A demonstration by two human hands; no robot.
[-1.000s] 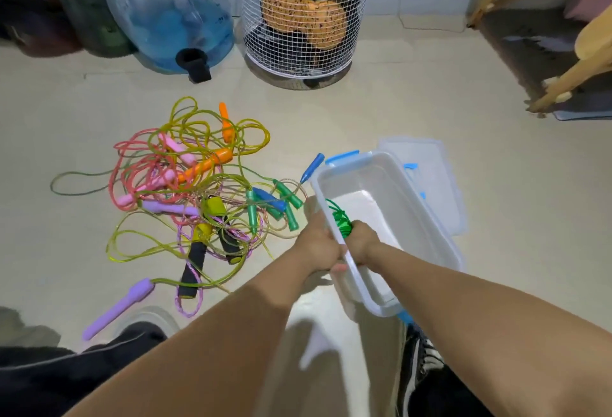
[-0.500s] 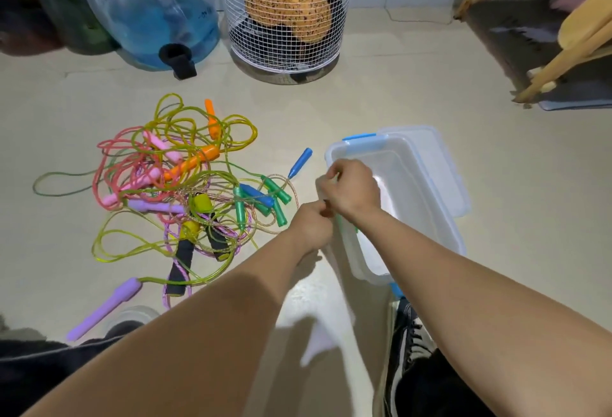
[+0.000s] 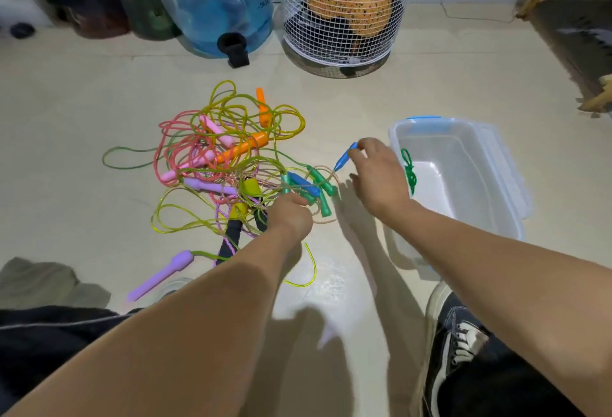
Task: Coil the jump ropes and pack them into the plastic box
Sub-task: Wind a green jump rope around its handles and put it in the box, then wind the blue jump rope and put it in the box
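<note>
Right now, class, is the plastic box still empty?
No: a green rope already lies inside the plastic box, against its left wall.

Pale cream floor (image 3: 430, 78), smooth, faintly glossy. Lying on it: tangled heap of jump ropes (image 3: 228, 168) at centre left; clear plastic box (image 3: 490, 165) to the right, its lid (image 3: 516, 184) flat just beyond; blue water jug (image 3: 215, 2) and white wire basket (image 3: 347, 12) at the far edge; one dark sneaker (image 3: 457, 343) nearest.

Tangled jump ropes (image 3: 228, 171) lie left of the clear plastic box (image 3: 463, 165).
</note>
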